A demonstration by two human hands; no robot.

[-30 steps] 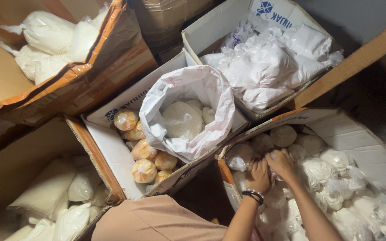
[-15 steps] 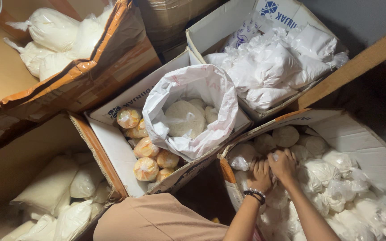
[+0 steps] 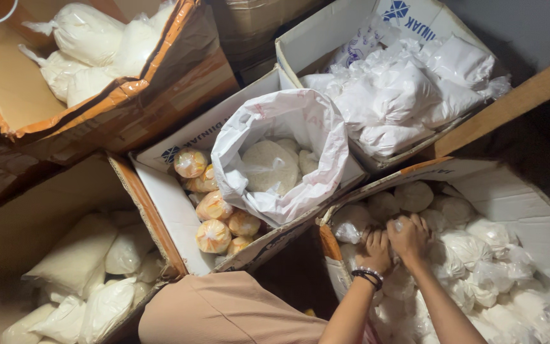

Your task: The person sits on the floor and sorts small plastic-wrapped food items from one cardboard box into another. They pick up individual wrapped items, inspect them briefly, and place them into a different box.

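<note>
Fingers of the left hand [image 3: 374,247] and the right hand [image 3: 408,237] are curled together, pinching the neck of a small white bag [image 3: 397,224] lying directly under them among other white bags in a cardboard box [image 3: 529,213].

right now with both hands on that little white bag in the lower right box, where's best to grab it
Probably by its twisted neck, from above. Both the left hand and right hand close on the small white bag, which sits packed among round bags in the open-topped box, so its sides are blocked.
</note>
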